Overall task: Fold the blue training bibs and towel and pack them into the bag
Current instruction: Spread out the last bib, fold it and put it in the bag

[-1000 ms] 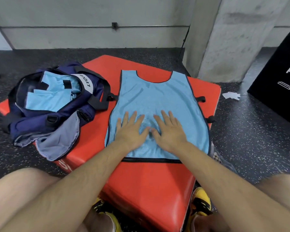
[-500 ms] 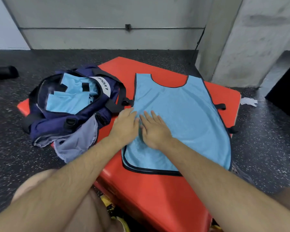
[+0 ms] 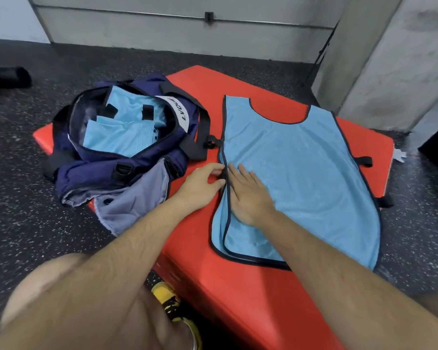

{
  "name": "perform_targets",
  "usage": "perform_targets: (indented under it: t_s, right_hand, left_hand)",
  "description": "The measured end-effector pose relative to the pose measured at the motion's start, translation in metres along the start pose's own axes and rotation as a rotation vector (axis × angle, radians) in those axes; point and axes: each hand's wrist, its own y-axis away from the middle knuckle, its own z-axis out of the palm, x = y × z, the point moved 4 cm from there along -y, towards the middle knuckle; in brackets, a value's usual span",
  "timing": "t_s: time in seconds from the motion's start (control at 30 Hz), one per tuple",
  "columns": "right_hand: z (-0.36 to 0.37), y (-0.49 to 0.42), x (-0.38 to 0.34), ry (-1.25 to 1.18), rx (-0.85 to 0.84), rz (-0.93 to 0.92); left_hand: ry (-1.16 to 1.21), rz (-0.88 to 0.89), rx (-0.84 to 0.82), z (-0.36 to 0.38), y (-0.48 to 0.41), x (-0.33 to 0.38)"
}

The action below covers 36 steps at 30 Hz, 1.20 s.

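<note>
A light blue training bib (image 3: 299, 173) with dark trim lies spread flat on the red mat (image 3: 250, 294), neck hole away from me. My left hand (image 3: 200, 184) pinches the bib's left edge with thumb and fingers at about mid-height. Just right of it, my right hand (image 3: 248, 193) lies flat on the bib with fingers straight, pressing it down. The navy bag (image 3: 91, 170) sits open on the mat's left end, with folded blue bibs (image 3: 122, 130) inside. A grey cloth (image 3: 132, 203) hangs out of the bag's near side.
Dark speckled floor surrounds the mat. A concrete pillar (image 3: 395, 61) stands at the back right and a grey wall with a pipe runs along the back. A dark object (image 3: 8, 77) lies on the floor at far left. My knee and yellow shoe (image 3: 172, 299) are at the bottom.
Both hands slid left across the bib from its middle to its left edge. My left hand went from flat to pinching the edge. The view shifted right.
</note>
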Motion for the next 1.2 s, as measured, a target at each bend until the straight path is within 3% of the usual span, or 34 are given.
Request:
perform_targets:
  t_s: [0.2, 0.33, 0.4, 0.5, 0.57, 0.63, 0.8, 0.97, 1.07, 1.2]
  right_hand:
    - [-0.001, 0.0, -0.001, -0.012, -0.004, 0.011]
    - [-0.003, 0.003, -0.004, -0.059, -0.035, 0.027]
    - [-0.001, 0.004, -0.005, -0.017, -0.046, 0.026]
    - [0.001, 0.003, -0.005, 0.042, -0.041, -0.006]
    - [0.004, 0.002, -0.003, 0.065, -0.059, -0.03]
    - [0.003, 0.003, 0.0, 0.028, -0.064, -0.027]
    - [-0.011, 0.026, 0.031, -0.069, -0.057, 0.109]
    - [-0.028, 0.053, 0.083, -0.079, 0.009, 0.278]
    - [-0.028, 0.064, 0.093, -0.064, 0.01, 0.338]
    - [-0.024, 0.069, 0.085, -0.106, -0.031, 0.323]
  left_hand:
    - [0.004, 0.019, 0.035, -0.006, -0.003, 0.007]
    - [-0.408, 0.108, 0.264, -0.025, 0.0, 0.013]
    - [-0.486, 0.213, 0.338, -0.028, 0.007, 0.026]
    - [-0.302, 0.312, 0.227, -0.009, 0.013, 0.043]
    - [-0.155, 0.205, 0.046, 0.013, 0.013, 0.046]
    - [-0.125, 0.109, -0.026, 0.031, 0.007, 0.038]
    - [-0.447, 0.084, -0.102, 0.047, 0.009, 0.014]
    - [-0.656, 0.084, -0.042, 0.042, 0.013, 0.014]
    - [-0.646, 0.086, -0.058, 0.057, 0.012, 0.036]
    - [-0.49, 0.172, -0.201, 0.099, 0.013, 0.064]
